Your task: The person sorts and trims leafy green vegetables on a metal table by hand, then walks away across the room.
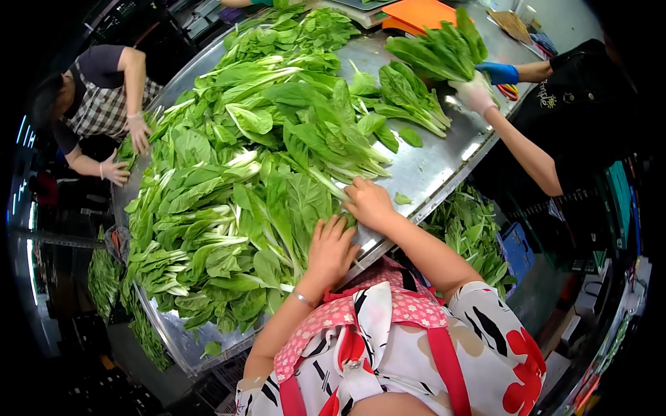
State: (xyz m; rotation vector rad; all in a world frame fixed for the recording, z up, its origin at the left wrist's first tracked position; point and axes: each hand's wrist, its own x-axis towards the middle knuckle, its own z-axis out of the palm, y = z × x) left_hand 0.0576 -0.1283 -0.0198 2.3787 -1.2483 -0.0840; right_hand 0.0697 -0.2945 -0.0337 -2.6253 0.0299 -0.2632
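Right now, we have both bare hands at the near side of the heap of leafy greens, which spreads over much of the metal table. Our right hand bends its fingers over the lower end of a pale stalk that slants out of the heap; the undersides are hidden, so we cannot tell how tightly they close on it. Our left hand lies just beside it, fingers nearly straight and slightly apart, resting on broad leaves and gripping nothing that we can see. To handle these well, we judge it best to take hold by the firm stalk and let the left palm merely steady the foliage, since the blades look tender and would probably tear under a hard squeeze. Any pull goes best along the stalk's own line, so its neighbours do not snag. A loose leaf lies on bare metal near our right hand. Farther to our right, a co-worker's blue-gloved hand and pale-gloved hand hold a bunch of greens.
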